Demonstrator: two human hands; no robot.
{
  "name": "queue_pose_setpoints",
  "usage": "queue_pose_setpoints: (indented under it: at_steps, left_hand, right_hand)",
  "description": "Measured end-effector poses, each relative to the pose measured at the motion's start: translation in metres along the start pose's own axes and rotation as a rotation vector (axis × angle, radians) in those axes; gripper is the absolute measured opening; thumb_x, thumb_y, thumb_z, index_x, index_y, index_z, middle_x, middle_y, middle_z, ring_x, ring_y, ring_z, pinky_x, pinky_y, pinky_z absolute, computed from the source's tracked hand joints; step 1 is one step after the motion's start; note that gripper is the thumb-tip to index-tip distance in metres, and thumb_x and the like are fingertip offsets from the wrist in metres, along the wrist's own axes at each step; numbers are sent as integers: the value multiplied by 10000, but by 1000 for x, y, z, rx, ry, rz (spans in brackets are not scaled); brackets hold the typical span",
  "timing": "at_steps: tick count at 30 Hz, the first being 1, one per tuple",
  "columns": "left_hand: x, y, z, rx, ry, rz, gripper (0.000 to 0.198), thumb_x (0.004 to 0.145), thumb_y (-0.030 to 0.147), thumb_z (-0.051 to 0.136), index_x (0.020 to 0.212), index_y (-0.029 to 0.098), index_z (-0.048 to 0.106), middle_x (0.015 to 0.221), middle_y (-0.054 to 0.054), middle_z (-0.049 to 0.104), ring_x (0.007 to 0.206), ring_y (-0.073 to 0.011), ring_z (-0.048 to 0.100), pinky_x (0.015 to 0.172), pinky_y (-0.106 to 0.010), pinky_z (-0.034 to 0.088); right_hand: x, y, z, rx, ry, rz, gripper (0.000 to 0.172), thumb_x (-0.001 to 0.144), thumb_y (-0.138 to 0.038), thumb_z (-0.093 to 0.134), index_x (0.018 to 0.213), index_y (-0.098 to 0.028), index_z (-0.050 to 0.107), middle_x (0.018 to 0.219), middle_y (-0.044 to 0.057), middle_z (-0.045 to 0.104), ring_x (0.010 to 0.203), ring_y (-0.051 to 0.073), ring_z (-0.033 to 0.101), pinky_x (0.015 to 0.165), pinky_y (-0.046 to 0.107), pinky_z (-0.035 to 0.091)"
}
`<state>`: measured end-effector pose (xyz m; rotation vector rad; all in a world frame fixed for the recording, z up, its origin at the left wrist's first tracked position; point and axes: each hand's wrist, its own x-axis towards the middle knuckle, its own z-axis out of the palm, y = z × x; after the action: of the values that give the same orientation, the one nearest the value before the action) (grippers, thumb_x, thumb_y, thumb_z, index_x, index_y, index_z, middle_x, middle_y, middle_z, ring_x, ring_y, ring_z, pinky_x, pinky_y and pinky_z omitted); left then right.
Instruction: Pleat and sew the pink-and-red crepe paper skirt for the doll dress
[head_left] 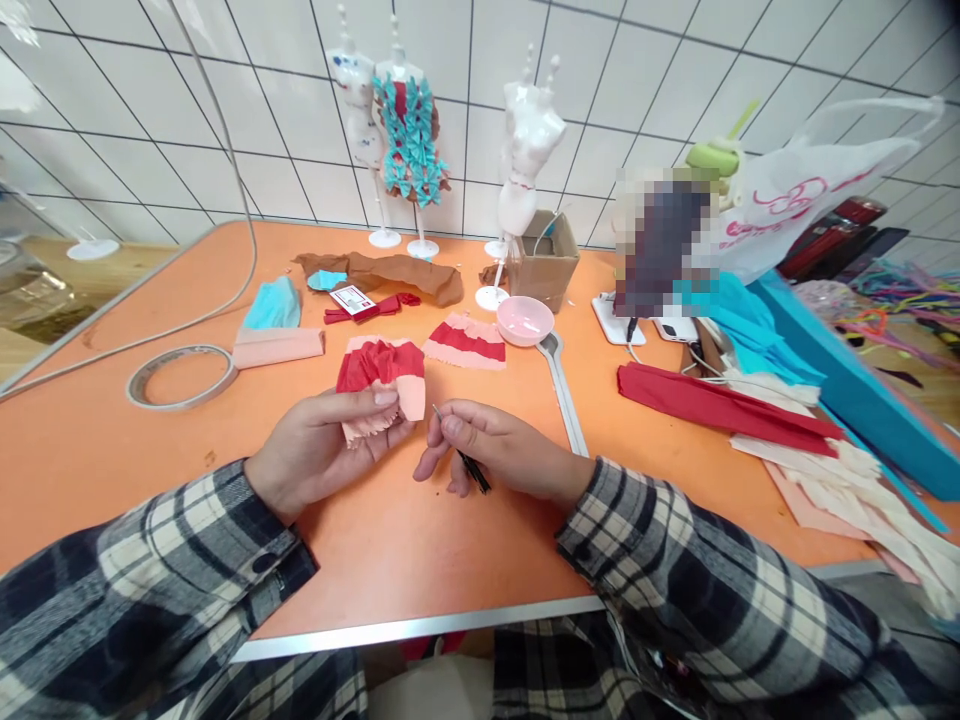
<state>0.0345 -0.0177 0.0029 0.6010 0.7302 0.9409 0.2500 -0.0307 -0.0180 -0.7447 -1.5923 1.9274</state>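
My left hand [330, 440] grips a ruffled piece of pink and red crepe paper [381, 368], the thumb pressed on its front. The piece has a wide red band and frilled pink edges. Just to its right, my right hand [484, 440] pinches a thin tool [471, 470] with a fine metal tip and a black end; its exact kind is unclear. The tip points up toward the paper, seemingly apart from it. Beyond my hands, a similar pink and red crepe paper piece [466, 342] lies flat on the orange table [420, 580].
A roll of tape [181, 376] lies left. Behind are a pink bowl [525, 321], a grey spoon-shaped tool [564, 390], a cardboard box [546, 265] and small white mannequins [525, 150], one dressed in blue bows. Folded red crepe paper [727, 408] and a blue box [855, 390] lie right.
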Motion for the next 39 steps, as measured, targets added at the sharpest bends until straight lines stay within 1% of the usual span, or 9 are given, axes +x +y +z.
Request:
queue_pose_setpoints:
  at_steps: [2,5,10,12,16,19,27,33,39]
  left_hand:
    - [1,1,0,-28,7,-23,120,699,107,831,797,113,761,792,-57,789,759,-186,740,762,-290,647]
    - [3,1,1,3,-25,-29,111,708,136,851,755,122,752,762,-51,773,739,-176,726,766,-287,640]
    - [3,-3,2,125,-73,29,121,778,201,826,769,120,736,759,-59,742,759,-188,716,800,-295,623]
    - [2,-3,2,135,-44,23,137,769,203,840,762,123,728,740,-49,730,741,-180,711,795,-286,621]
    - [2,-5,1,108,52,36,178,701,127,884,753,131,714,686,-13,709,665,-135,685,696,-214,602]
    - [3,-6,1,104,75,45,189,692,116,888,762,131,713,699,-20,714,663,-135,688,676,-211,601]
    - [4,-7,2,90,141,99,227,646,83,909,725,131,701,657,9,685,607,-101,660,603,-162,583]
    - [3,-11,4,160,12,120,204,701,133,890,684,137,686,630,12,653,620,-98,641,612,-163,572]
    - [2,-11,4,220,-37,144,197,765,160,848,668,148,677,634,10,632,633,-101,621,613,-173,555]
  right_hand:
    - [0,2,-1,3,12,-1,412,1014,-610,442,981,-204,505,996,74,762,553,82,599,508,206,442]
    - [1,5,-2,9,22,0,399,1027,-593,423,1010,-205,514,974,63,755,551,84,600,498,204,437]
    - [1,3,-1,7,16,20,405,1019,-594,442,986,-196,510,911,58,752,529,81,595,497,197,455]
    - [1,1,0,-2,9,35,411,1018,-598,434,968,-196,500,893,64,759,513,83,599,500,200,473]
    - [0,-2,3,-48,-7,59,397,1012,-597,444,938,-207,462,930,86,779,478,86,598,465,201,465]
    - [0,-1,3,-67,-14,58,406,1000,-613,457,934,-213,446,962,97,783,470,87,594,430,197,436]
    - [0,2,2,-90,-29,58,416,992,-621,480,959,-207,456,1034,116,773,523,89,613,481,211,465]
    - [0,1,2,-76,-40,39,458,986,-663,444,959,-206,456,1037,121,776,532,89,612,500,219,473]
    - [-1,-1,3,-71,-33,43,438,999,-644,434,957,-209,451,1027,112,781,522,89,613,492,217,462]
